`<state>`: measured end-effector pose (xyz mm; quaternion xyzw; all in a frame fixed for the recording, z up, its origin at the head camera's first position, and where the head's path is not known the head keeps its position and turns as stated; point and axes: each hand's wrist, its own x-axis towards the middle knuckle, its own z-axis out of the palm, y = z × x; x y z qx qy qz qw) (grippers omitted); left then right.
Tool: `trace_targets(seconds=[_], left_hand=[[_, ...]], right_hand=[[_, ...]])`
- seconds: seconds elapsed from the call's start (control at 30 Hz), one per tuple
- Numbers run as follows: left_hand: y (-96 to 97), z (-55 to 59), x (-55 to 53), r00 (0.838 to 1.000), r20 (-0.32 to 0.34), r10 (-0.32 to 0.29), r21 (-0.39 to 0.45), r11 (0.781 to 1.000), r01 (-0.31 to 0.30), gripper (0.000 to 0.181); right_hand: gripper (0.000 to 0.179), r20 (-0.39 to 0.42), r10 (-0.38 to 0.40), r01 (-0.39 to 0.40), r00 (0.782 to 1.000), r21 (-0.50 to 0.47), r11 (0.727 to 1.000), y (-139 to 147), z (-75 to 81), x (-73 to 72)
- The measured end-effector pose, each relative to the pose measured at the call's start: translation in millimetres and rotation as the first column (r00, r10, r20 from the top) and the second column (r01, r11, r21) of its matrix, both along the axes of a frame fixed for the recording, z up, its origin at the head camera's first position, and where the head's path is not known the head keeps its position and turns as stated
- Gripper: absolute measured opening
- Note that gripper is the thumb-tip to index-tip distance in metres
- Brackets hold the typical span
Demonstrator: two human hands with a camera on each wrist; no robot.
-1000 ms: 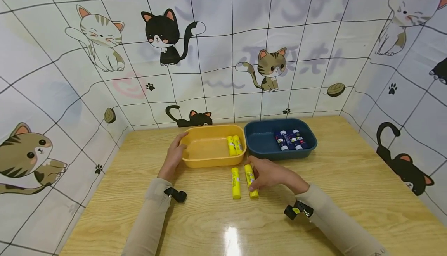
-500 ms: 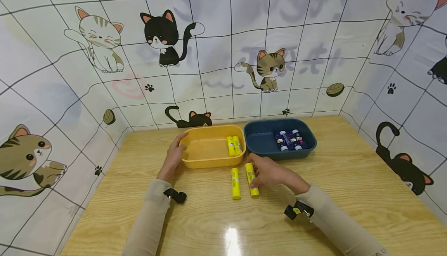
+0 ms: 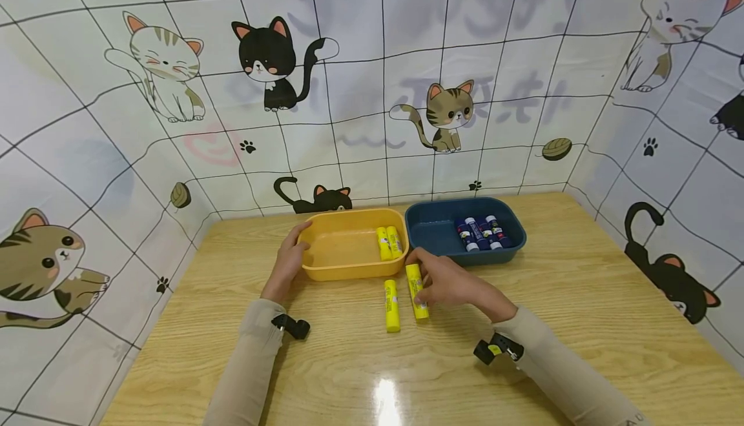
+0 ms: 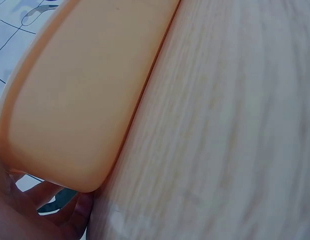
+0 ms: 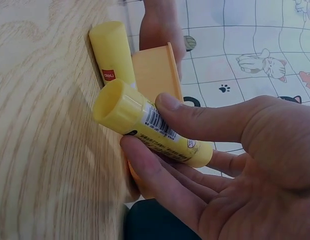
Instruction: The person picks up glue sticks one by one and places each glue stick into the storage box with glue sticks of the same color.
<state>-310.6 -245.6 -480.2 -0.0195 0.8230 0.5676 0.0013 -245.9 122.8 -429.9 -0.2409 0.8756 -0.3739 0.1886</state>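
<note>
My right hand [image 3: 450, 281] pinches a yellow glue stick [image 5: 155, 127] between thumb and fingers. In the right wrist view it is tilted, with its barcode label showing. A second yellow glue stick [image 3: 392, 306] lies on the table just left of it. My left hand [image 3: 289, 260] grips the left end of the yellow bin [image 3: 354, 271]; in the left wrist view its fingers [image 4: 69, 217] curl against the outer end wall. Two yellow glue sticks [image 3: 389, 243] lie inside that bin, at its right end.
A dark blue bin [image 3: 465, 258] stands against the yellow bin's right side, holding several dark purple glue sticks with white ends [image 3: 482, 234]. Behind the wooden table [image 3: 337, 361] hangs a white cloth [image 3: 366, 110] with grid lines and cat prints.
The glue stick in my right hand has risen slightly and moved toward the bins. My left hand stays at the yellow bin, and the other glue sticks have not moved.
</note>
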Motion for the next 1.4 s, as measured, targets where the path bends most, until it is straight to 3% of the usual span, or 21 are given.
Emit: trace_targets(seconds=[0.2,0.5,0.9,1.17,1.4], left_hand=[[-2.0,-0.4,0.4,1.0,0.005,0.001,-0.003,1.0,-0.001,0.058],[-0.8,0.2,2.5,1.0,0.005,0.016,-0.012,1.0,-0.016,0.057],[-0.4,2.9,-0.8,1.0,-0.004,0.011,-0.01,1.0,-0.011,0.057],[-0.4,1.7,-0.9,1.0,-0.013,0.019,-0.025,1.0,-0.019,0.058],[0.1,-1.1,-0.4,1.0,-0.022,0.013,-0.016,1.0,-0.013,0.057]], right_hand=[[0.069,-0.068,0.017,-0.017,0.998,0.01,1.0,1,1.0,-1.4],[0.068,-0.091,0.019,-0.02,0.996,-0.01,1.0,0,4.3,1.5],[0.063,-0.105,0.005,-0.012,0.994,-0.063,0.998,-2,20.1,4.0],[0.061,-0.152,0.015,-0.026,0.988,-0.067,0.997,-6,30.3,-1.3],[0.059,-0.141,0.02,-0.032,0.99,-0.087,0.996,-15,43.5,-5.3]])
